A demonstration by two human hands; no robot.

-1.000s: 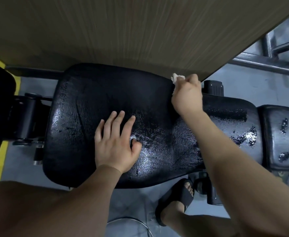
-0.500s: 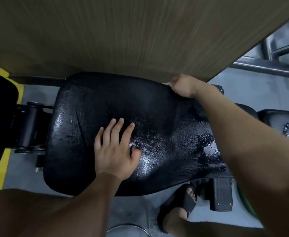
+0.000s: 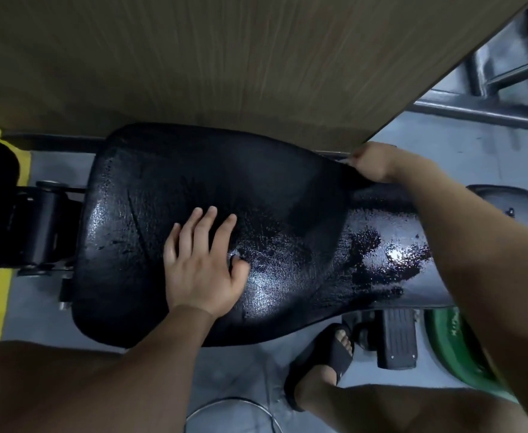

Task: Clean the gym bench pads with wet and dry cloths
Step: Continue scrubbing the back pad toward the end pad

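foot: closest to me, a foot in a black sandal (image 3: 328, 354) on the grey floor, just beside a black ribbed pedal (image 3: 397, 339) and some green round thing (image 3: 453, 348).
left hand: the left hand (image 3: 203, 264) lies flat on the bench pad (image 3: 150, 182), fingers straight and a bit spread, holding nothing.
bench pad: black, cracked and shiny, runs left to right across my view. a wet patch (image 3: 390, 257) glistens on its narrower right part.
right hand: the right hand (image 3: 378, 162) is at the pad's far edge with fingers curled over it. honestly i can't tell what it's got, the fingers are hidden.
cloth: can't pick it out from here, just a pale sliver by those knuckles, too small to call.
behind: a wood-grain panel (image 3: 225, 57) hangs over the far edge, grey metal frame (image 3: 490, 110) far right.
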